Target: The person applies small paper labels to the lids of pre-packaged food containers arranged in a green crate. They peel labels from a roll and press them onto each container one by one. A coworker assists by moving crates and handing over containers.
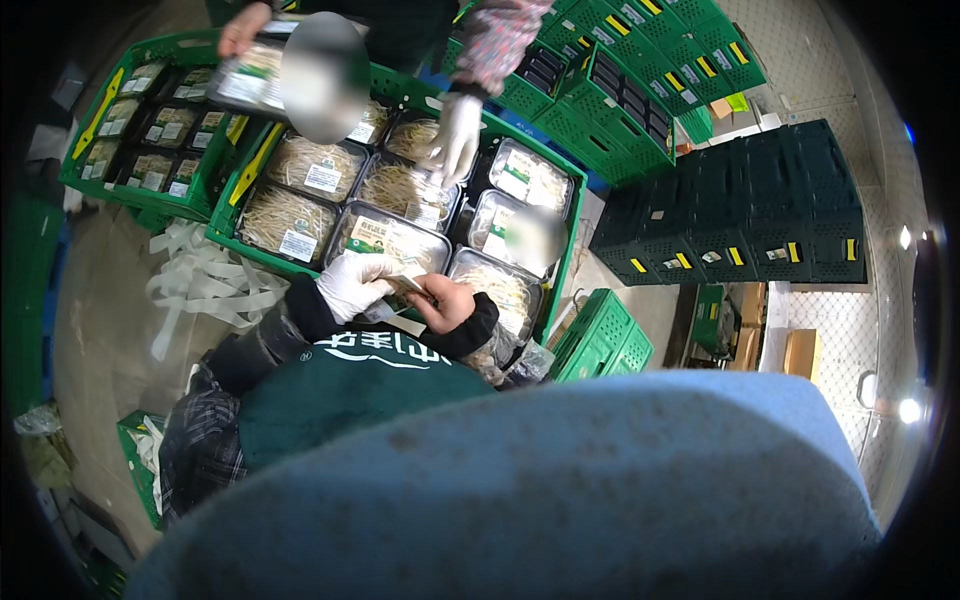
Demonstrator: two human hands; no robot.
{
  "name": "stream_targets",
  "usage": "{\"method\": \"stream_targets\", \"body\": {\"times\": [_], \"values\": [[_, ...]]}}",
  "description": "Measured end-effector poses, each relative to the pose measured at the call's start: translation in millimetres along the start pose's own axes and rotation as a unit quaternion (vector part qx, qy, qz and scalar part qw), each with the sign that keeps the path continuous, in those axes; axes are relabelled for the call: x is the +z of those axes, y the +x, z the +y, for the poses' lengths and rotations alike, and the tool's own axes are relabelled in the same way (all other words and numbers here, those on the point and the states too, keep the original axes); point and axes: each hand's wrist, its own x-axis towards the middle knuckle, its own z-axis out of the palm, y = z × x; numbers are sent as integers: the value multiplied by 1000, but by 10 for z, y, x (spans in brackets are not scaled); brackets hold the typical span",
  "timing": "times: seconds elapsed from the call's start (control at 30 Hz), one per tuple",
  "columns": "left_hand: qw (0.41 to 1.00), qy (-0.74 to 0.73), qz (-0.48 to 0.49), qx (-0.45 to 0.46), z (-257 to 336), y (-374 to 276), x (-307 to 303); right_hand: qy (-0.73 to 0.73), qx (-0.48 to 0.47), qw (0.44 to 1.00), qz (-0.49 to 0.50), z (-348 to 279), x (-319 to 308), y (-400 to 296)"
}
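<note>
My white-gloved left hand [354,286] and my bare right hand [448,301] meet at the near edge of a green plastic crate [566,259]. Both pinch a small strip of paper labels [406,281] between their fingertips. A loose end of pale strip [405,324] hangs below them. Just beyond lies a clear-lidded tray of bean sprouts with a printed label [397,238]. More sprout trays fill the crate, among them one with a white sticker at the near left [289,221] and one at the near right [499,289].
Across the crate, a co-worker's gloved hand [455,139] reaches over the trays; their bare hand [244,30] holds another tray [247,79]. A second filled crate [202,199] adjoins on the left. Backing strip [217,281] lies heaped on the floor. Dark crates [735,202] stand stacked at right.
</note>
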Motion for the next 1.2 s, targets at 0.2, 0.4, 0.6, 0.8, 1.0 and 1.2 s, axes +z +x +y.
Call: {"method": "stream_targets", "body": {"times": [0.2, 0.4, 0.6, 0.8, 1.0, 1.2], "values": [[987, 149, -50, -40, -66, -54, -44, -83, 52, 982, 160, 438, -777, 108], [989, 42, -3, -145, -162, -200, -471, -308, 106, 945, 15, 672, -716, -259], [987, 34, -18, -154, -241, -244, -533, -520, 92, 847, 65, 689, -449, -402], [994, -46, -19, -97, -199, -311, -523, 20, -37, 998, 45, 199, 79, 123], [995, -32, 94, 18, 11, -503, -746, 6, -86, 993, -77, -104, 697, 632], [964, 89, 237, -77, -184, -1032, -1386, -15, -142, 986, -90, -253, 1079, 1467]]}}
